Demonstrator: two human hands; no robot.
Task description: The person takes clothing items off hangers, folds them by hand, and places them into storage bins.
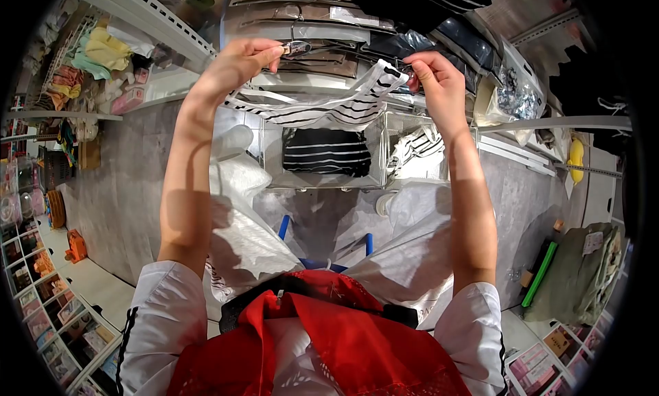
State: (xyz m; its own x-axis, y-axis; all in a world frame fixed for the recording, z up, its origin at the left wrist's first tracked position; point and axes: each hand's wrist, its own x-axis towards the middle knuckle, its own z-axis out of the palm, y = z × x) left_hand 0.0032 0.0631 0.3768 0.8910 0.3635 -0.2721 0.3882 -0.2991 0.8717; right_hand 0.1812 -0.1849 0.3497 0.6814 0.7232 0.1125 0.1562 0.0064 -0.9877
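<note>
left hand [248, 57]: fingers pinched at oval label [297, 49] | right hand [439, 80]: fingers pinching striped garment [336, 112] by its right end, likely to spread it | garment hangs between hands, over clear bin [272, 154]

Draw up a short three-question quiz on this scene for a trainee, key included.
1. Multiple choice: what word shows on the dark label by the left hand?
A) SALE
B) HOME
C) OPEN

2. True or false: the right hand hangs open with nothing between its fingers.

3. Fill in the gap: in the clear bin below the hands lies a folded black garment with ____ stripes.

Key:
1. B
2. False; it pinches one end of the white striped garment.
3. white
</note>
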